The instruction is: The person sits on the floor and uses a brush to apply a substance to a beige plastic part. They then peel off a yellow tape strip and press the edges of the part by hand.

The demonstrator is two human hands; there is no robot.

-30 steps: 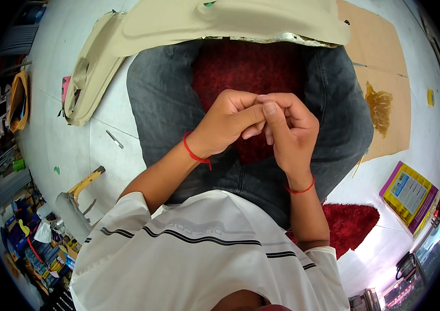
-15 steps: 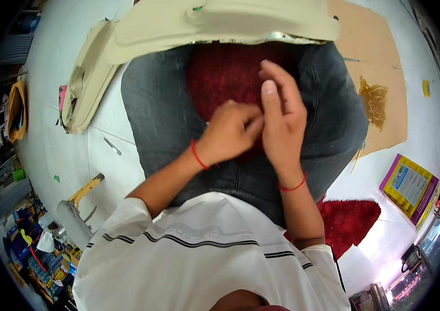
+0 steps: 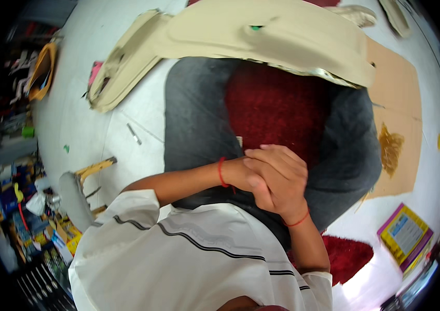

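Floor (image 3: 85,129) bright, glare toward its near right corner; soft shadow on beige panel (image 3: 266,36); slight blur; fisheye-bent rim, black frame corners.

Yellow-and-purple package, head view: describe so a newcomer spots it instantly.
Start at the brown cardboard sheet at right. Below it, on the pale floor, a flat rectangular package lies at a slant. Yellow with purple edging, it stands out from the cardboard and the dark red fuzzy mat to its left.
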